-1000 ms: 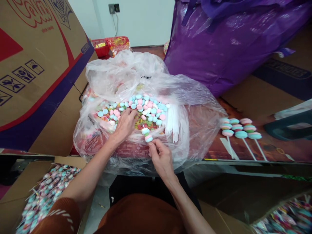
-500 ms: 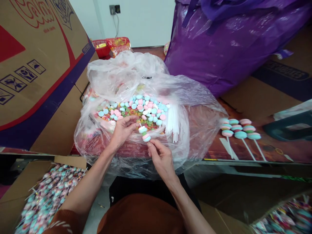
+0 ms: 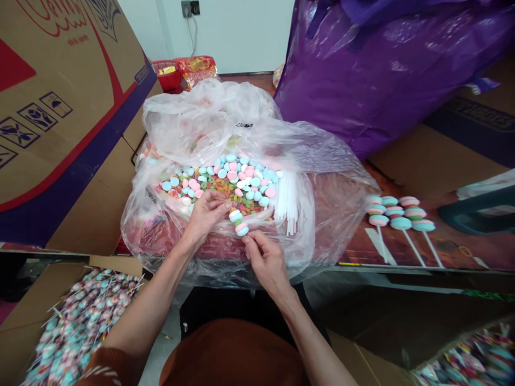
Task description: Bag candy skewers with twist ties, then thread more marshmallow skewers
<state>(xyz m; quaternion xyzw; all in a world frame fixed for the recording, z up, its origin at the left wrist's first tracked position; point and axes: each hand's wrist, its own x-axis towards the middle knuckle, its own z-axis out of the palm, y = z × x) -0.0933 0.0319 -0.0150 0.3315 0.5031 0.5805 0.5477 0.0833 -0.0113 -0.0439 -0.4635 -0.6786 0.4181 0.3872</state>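
My right hand [image 3: 265,260] pinches the lower end of a candy skewer [image 3: 238,222], a white stick stacked with blue, green and pink sweets. My left hand [image 3: 206,213] is closed at the skewer's top, its fingertips on the topmost blue sweet. Both hands hover over a clear plastic bag [image 3: 322,193] spread open in front of me. Inside lie loose pastel sweets [image 3: 237,179] in pink, blue and white, small coloured rings among them, and a bundle of white sticks [image 3: 286,202] on the right.
Several finished candy skewers [image 3: 396,219] lie on the surface to the right. A cardboard box of wrapped skewers [image 3: 76,321] sits at lower left, another [image 3: 475,356] at lower right. A large cardboard carton [image 3: 52,107] stands left, a purple bag [image 3: 382,69] behind.
My left hand left the loose sweets and came to the top of the skewer with a blue sweet. The right hand kept holding the skewer's lower end.
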